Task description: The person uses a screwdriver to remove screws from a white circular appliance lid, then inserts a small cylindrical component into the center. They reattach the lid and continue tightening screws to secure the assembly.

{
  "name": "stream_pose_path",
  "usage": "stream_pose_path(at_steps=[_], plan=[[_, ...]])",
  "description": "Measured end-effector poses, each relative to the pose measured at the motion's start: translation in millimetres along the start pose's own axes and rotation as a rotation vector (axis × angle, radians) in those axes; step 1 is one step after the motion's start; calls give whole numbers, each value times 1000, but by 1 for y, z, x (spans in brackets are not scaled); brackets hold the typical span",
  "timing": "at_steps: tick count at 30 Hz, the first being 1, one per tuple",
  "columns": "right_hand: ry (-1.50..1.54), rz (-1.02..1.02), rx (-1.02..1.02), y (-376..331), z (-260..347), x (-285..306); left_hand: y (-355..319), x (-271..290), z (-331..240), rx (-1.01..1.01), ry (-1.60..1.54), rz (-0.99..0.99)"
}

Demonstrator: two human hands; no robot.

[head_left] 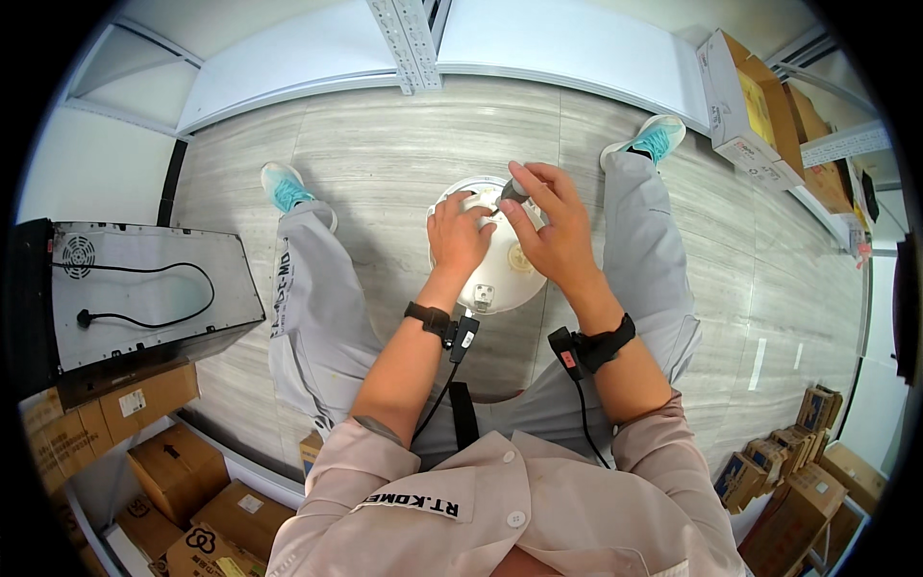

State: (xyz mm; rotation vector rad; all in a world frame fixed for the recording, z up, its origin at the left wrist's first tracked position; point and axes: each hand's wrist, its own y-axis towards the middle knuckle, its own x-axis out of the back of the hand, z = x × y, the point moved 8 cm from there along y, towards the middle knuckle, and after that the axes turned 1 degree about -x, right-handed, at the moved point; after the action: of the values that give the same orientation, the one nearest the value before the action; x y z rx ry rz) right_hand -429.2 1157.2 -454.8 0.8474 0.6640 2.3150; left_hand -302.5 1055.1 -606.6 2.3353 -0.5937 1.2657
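Note:
Between my legs a round white appliance (503, 267) stands on the floor, with a small socket-like fitting on its near side and a yellowish round mark at its right. My left hand (457, 237) grips its upper left part, fingers bent over the surface near the far rim. In my right hand (556, 236) is a screwdriver (516, 189) with a thick grey handle, pinched between thumb and fingers above the far part of the appliance. The screwdriver's tip is hidden or too small to make out. Both wrists carry black straps with cabled devices.
A black appliance casing (154, 298) with a power cord lies at the left, above cardboard boxes (178, 466). White shelving (577, 48) runs along the far side. An open carton (750, 120) sits on it at right. Stacked flat cartons (779, 447) stand at the lower right.

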Motion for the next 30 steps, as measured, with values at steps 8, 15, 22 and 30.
stream_pose_path(at_steps=[8, 15, 22, 30], plan=[[28, 38, -37, 0, -8, 0, 1, -3, 2, 20, 0, 22], [30, 140, -91, -4, -3, -9, 0, 0, 2, 16, 4, 4], [-36, 128, -123, -1, 2, -11, -1, -1, 5, 43, -3, 24], [-370, 424, -289, 19, 25, -30, -1, -12, 10, 28, 34, -8]])
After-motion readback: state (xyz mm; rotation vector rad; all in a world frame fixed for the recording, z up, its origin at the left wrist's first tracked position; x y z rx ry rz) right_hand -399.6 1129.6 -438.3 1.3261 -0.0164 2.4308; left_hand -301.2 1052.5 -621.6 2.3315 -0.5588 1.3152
